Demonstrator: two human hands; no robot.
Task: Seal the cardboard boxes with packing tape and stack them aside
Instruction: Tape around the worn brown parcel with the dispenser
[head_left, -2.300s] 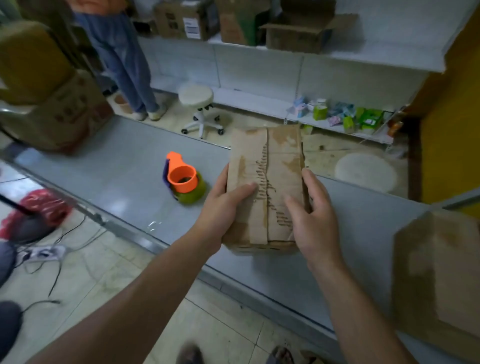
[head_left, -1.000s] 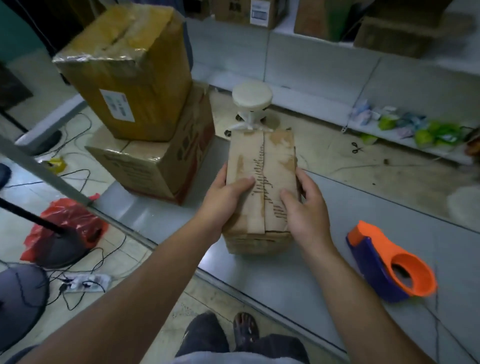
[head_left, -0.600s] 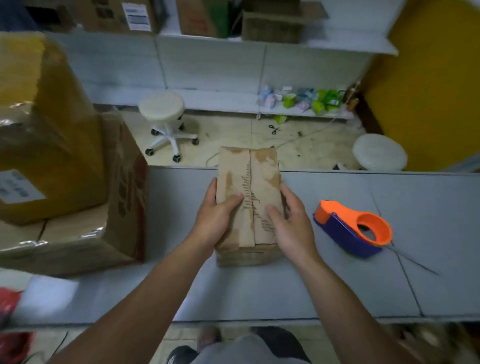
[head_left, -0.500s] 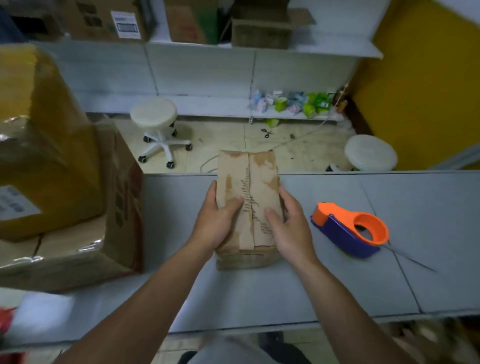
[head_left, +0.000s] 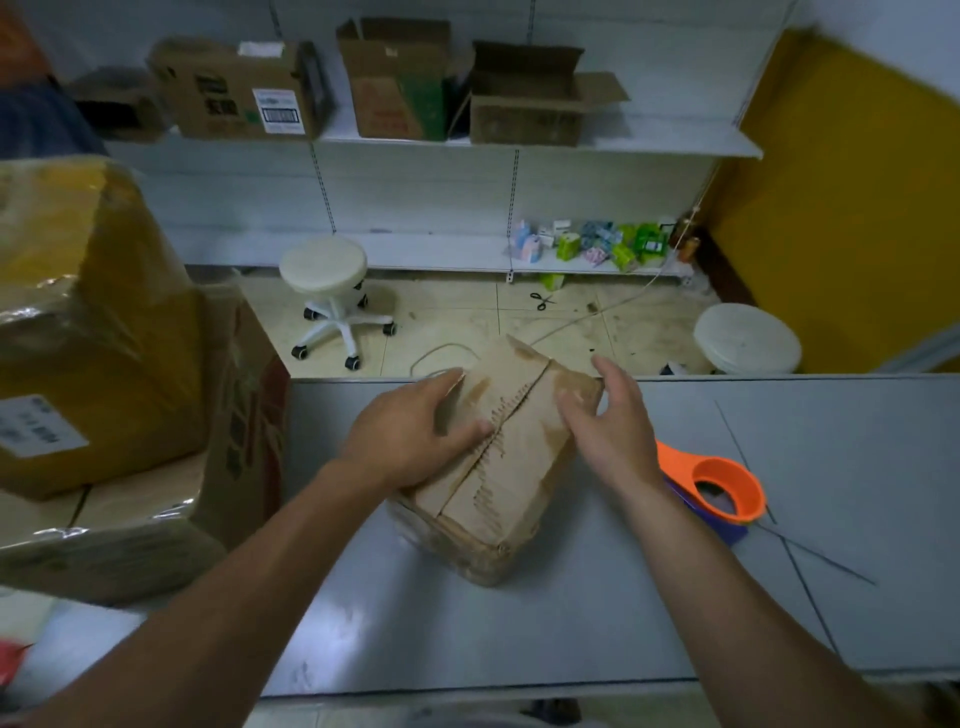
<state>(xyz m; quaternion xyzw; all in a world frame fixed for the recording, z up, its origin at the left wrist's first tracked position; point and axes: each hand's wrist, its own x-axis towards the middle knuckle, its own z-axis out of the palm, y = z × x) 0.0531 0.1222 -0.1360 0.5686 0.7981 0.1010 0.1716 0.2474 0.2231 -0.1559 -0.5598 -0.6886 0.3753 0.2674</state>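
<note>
A small cardboard box (head_left: 498, 467) sits on the gray tabletop (head_left: 519, 623), turned so that one corner points toward the near edge. Its scuffed, stained top flaps lie closed and meet along a ragged centre seam. Just to its right lies the tape dispenser (head_left: 722, 493) — orange over a purple body. At the tabletop's left end, a yellow box (head_left: 78, 312) rests on a larger brown box (head_left: 156, 519) — both glossy with tape.
</note>
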